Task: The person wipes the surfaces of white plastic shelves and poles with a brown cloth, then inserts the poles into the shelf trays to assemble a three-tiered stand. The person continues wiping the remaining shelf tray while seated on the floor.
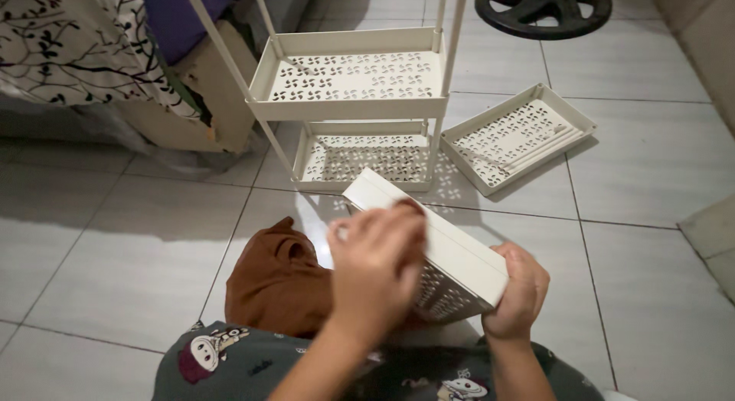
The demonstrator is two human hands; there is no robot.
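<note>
Lower centre of frame: cream perforated shelf tray (452,252) tilted on edge. Left hand (375,271) has fingers curled over its long rim, right hand (521,290) clamps the lower corner. Looks light, stiff plastic; rims give best grip.

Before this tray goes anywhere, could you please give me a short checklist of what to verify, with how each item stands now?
1. Left hand on the cream tray: ok, lying over its rim.
2. Right hand on the tray's lower corner: ok.
3. Tray level: not ok, tilted on edge.
4. Rack upright with two shelves fitted: ok.
5. Spare tray flat on the floor with rods inside: ok.
6. Brown cloth apart from the tray: cannot tell.
</note>
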